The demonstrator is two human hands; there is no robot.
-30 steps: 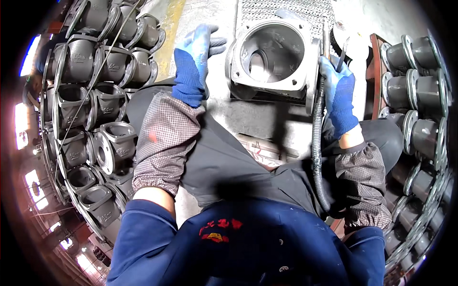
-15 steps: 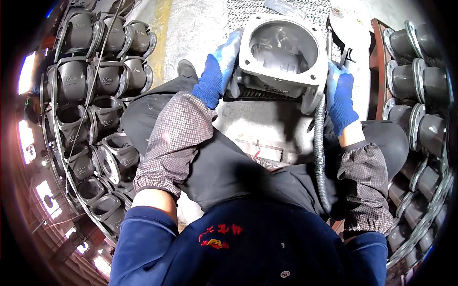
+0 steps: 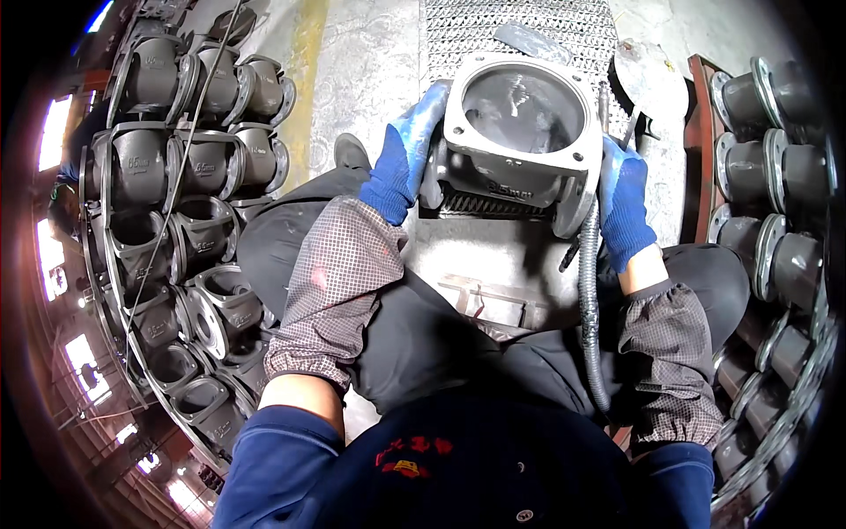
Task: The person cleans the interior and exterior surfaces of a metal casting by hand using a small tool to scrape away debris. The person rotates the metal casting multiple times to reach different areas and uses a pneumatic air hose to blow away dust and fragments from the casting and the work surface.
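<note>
At the lower edge of the frame, a navy shirt [image 3: 493, 476] with red markings is seen, and dark trousers [image 3: 423, 353] are spread above it. The forearms are covered by checked sleeves [image 3: 339, 264]. A grey ribbed hose [image 3: 589, 300] is run upward past the right thigh.

In the upper middle, a grey flanged casting [image 3: 498, 167] is framed by two blue-gloved hands, its wide round opening turned up. The left hand [image 3: 410, 150] is laid along the left flange; whether its fingers are closed on it cannot be told. The right hand [image 3: 626, 194] is set just beside the right flange, near the hose; its fingers are mostly hidden, so its grip cannot be told either. Below the casting, a dark ribbed piece [image 3: 493, 207] is partly exposed.

Farther up, a flat grey piece [image 3: 531, 42] is laid on a textured metal mat [image 3: 467, 22], with a pale round disc [image 3: 650, 84] placed to its right. Similar castings are stacked along the left [image 3: 141, 163] and right [image 3: 749, 163] sides.
</note>
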